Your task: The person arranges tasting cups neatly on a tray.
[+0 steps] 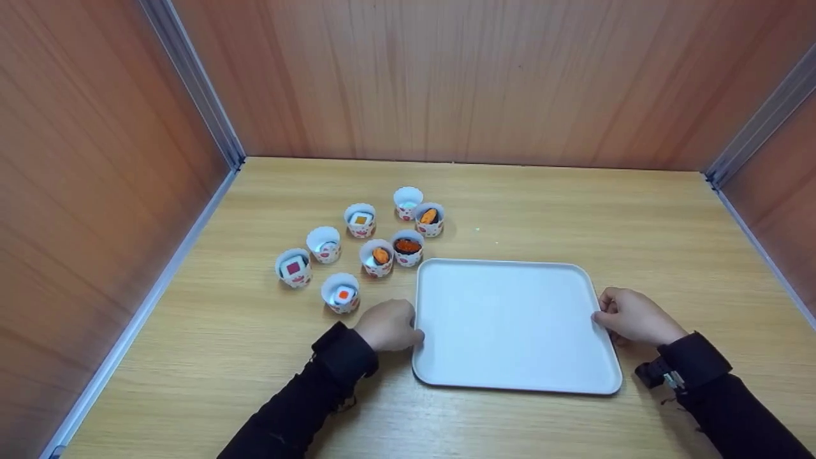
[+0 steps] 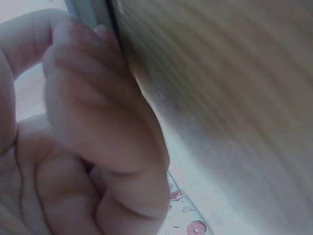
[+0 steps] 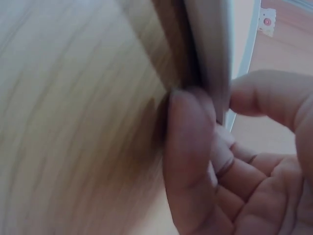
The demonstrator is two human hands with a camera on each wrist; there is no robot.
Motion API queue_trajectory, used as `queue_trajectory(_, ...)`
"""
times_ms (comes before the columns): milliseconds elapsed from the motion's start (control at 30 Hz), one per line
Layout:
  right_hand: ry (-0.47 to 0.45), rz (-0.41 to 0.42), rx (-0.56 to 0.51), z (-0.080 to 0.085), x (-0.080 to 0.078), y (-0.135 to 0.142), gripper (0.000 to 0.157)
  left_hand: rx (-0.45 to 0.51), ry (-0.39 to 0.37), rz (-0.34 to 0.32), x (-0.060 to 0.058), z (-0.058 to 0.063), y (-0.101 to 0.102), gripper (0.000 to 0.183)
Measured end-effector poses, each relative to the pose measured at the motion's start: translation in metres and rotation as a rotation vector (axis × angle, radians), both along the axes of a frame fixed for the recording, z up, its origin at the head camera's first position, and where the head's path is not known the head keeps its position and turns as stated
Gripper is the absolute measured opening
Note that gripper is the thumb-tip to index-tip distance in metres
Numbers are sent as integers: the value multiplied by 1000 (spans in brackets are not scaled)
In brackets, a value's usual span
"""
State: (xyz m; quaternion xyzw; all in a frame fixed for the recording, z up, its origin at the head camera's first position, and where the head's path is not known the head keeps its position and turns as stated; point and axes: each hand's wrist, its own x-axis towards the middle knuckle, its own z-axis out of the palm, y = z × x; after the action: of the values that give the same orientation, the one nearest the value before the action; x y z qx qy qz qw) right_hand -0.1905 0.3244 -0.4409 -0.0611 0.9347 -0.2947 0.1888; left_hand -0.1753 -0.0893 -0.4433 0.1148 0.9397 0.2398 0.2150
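Observation:
A white rectangular tray [image 1: 510,325] lies on the wooden table in front of me. My left hand [image 1: 390,325] grips its left edge, thumb on the rim and fingers curled at the side. On the opposite edge my right hand [image 1: 637,315] pinches the rim between thumb and fingers. The right wrist view shows the tray's edge [image 3: 210,54] between the thumb and curled fingers. In the left wrist view the curled fingers [image 2: 107,117] cover most of the rim. Just beyond the left hand stands a paper cup [image 1: 341,294] with an orange-centred white piece in it.
Several patterned paper cups stand left of and behind the tray, among them one with dark red topping [image 1: 408,247] and one with an orange piece [image 1: 377,257]. Wooden panels [image 1: 472,83] with grey metal edging enclose the table [image 1: 191,363] at the back and sides.

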Motion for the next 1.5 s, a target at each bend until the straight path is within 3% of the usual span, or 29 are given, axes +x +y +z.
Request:
queue_trajectory(300, 20, 1, 89, -5, 6, -5, 18, -10, 6, 22, 2, -2, 1, 28)
queue_trajectory(400, 30, 6, 99, -7, 7, -6, 22, -9, 44, 21, 4, -3, 1, 28)
queue_trajectory(500, 41, 4, 109, -8, 8, -7, 23, -3, 129, 23, 7, -2, 0, 29)
queue_trajectory(633, 58, 13, 114, -9, 7, -7, 25, 23, 300, 45, 12, 6, -4, 28)
queue_trajectory(833, 88, 27, 102, -9, 6, -6, 25, 68, 542, 151, 15, 25, -18, 20)
queue_trajectory(967, 86, 19, 99, -9, 7, -6, 24, 46, 653, 231, 12, 30, -34, 42)
queue_trajectory(1067, 88, 19, 107, -10, 7, -7, 24, 35, 702, 250, 9, 26, -47, 62)
queue_trajectory(1200, 84, 18, 110, -9, 7, -6, 24, 9, 676, 251, 5, 19, -63, 81)
queue_trajectory(1333, 78, 19, 114, -9, 7, -6, 24, -20, 546, 262, 1, 14, -74, 92)
queue_trajectory(1400, 78, 19, 117, -9, 7, -6, 24, -12, 474, 271, 0, 11, -78, 92)
queue_trajectory(1500, 72, 17, 118, -9, 7, -6, 22, 19, 396, 282, -2, 8, -82, 71)
